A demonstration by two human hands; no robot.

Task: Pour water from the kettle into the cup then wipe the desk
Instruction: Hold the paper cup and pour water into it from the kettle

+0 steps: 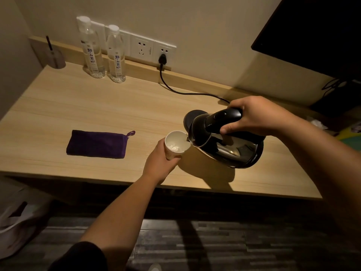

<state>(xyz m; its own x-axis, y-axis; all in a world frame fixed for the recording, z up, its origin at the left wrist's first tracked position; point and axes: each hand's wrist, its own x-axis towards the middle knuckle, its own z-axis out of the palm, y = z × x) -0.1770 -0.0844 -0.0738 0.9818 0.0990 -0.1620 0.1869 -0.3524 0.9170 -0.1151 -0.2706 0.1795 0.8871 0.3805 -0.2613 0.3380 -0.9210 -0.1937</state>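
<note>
Desk (82, 106): light wood, runs along the wall, front edge nearest the camera.

Kettle (224, 141): black with a shiny body, lifted off the desk near the front right, tipped steeply left. Spout sits at the cup rim; a thin stream of water enters the cup. Right hand (254, 116) is wrapped tight around the kettle handle, thumb underneath.

Kettle base (188, 119): dark disc on the desk just behind the kettle, its black cord (175, 90) running to a plug in the wall socket (163, 53) at the back edge.

Cloth (96, 143): purple, folded, flat near the front edge, left of the cup, well apart from it.

Two water bottles (91, 49): upright, side by side at the back edge, left.

Cup (175, 144): white, held slightly tilted toward the spout near the front edge, centre. Left hand (160, 165) curls around its lower wall from below. Whether it rests on the desk: cannot tell.
</note>
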